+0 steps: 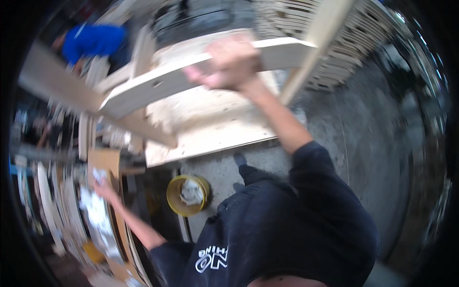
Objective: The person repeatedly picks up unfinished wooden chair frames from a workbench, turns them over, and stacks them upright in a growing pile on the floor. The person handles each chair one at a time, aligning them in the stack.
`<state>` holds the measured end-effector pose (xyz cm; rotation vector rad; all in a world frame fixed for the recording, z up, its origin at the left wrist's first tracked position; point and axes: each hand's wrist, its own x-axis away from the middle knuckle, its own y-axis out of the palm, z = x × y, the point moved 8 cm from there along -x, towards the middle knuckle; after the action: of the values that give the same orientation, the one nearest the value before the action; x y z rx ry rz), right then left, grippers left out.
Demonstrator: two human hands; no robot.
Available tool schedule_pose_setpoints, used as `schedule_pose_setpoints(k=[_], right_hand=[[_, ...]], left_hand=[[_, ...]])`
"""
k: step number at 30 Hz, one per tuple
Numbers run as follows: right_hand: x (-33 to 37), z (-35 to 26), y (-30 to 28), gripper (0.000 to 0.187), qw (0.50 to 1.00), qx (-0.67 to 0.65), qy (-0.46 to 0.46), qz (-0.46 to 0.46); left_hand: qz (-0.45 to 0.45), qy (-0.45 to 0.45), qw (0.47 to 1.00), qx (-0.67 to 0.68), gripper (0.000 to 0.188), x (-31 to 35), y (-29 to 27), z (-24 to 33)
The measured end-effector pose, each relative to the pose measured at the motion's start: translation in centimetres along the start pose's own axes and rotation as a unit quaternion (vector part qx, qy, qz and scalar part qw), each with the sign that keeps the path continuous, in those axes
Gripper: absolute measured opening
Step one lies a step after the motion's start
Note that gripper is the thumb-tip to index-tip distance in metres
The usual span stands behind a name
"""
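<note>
My right hand (232, 62) is closed over the top edge of a pale wooden rail (177, 79). This rail is slightly arched and runs between two wooden posts, the right-hand post (318, 40) leaning up out of view. Below it lies a broad wooden panel (215, 126). Off to the left, my left hand (104, 188) reaches to a cardboard box (107, 160), against a small whitish thing (99, 174) that blur keeps me from naming. Its fingers are smeared by motion. Beside that hand is a shiny white-and-silver surface (98, 222), perhaps plastic wrap.
A yellow bucket (187, 195) with pale scraps inside stands on the concrete floor (330, 129) near my feet. Slatted wooden pieces (334, 48) are stacked at the far right. A person in a blue top (93, 42) bends at the far left. Long boards (52, 205) line the left side.
</note>
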<state>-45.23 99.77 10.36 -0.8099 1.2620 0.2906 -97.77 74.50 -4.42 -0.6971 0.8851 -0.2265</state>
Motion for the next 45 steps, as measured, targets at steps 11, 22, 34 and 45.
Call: schedule_pose_setpoints(k=[11,22,34,45], right_hand=[[-1.2,2.5,2.7,0.049,0.999,-0.024,0.003,0.036],[-2.2,1.3,-0.1,0.030,0.994,-0.105,0.020,-0.017],[-3.2,5.9,-0.2,0.028,0.788,-0.534,0.306,-0.035],[5.6,6.2,-10.0,0.024,0.879,-0.236,0.369,0.190]], left_hand=[[-0.238,0.193,0.741,0.598,0.024,11.7,-0.6,47.7],[-0.326,0.123,0.636,0.688,0.023,-3.3,7.9,50.7],[-0.575,0.162,0.597,0.534,0.031,0.6,10.3,53.6],[-0.380,0.413,0.795,0.231,0.070,2.8,8.7,54.3]])
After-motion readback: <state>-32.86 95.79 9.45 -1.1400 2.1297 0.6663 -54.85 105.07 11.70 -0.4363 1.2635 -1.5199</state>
